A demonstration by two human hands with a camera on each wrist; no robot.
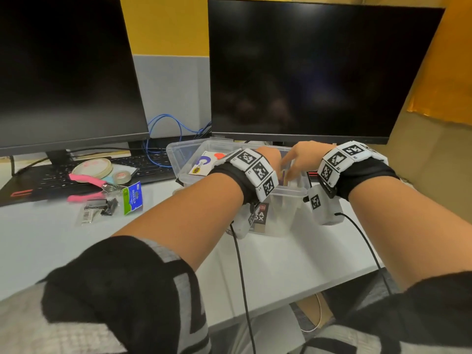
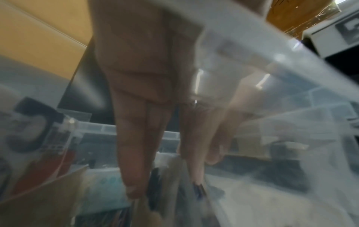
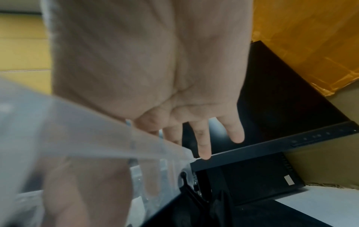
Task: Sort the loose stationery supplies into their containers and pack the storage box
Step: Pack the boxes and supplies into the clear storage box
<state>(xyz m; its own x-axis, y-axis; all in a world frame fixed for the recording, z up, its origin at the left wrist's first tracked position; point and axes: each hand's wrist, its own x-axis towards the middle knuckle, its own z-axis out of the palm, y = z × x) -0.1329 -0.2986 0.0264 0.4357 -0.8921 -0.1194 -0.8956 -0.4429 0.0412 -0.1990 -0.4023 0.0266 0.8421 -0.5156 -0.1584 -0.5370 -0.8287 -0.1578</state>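
1. The clear storage box [image 1: 286, 198] sits toward the back edge of the bench [image 1: 76, 246], in front of the right monitor [image 1: 319, 72]; both hands reach into it over its near wall.
2. The left hand [image 2: 147, 92] points its fingers [image 2: 134, 176] straight down onto flat packets standing on edge (long axis upright); whether they pinch one, I cannot tell.
3. The right hand [image 1: 297, 155] hovers with fingers [image 3: 236, 132] straight and spread, holding nothing.
4. The head view alone shows what is left outside: a binder-clip pack [image 1: 112, 204], pink pliers [image 1: 86, 182] and tape rolls [image 1: 93, 167] near the bench's left edge, nearer the left hand.
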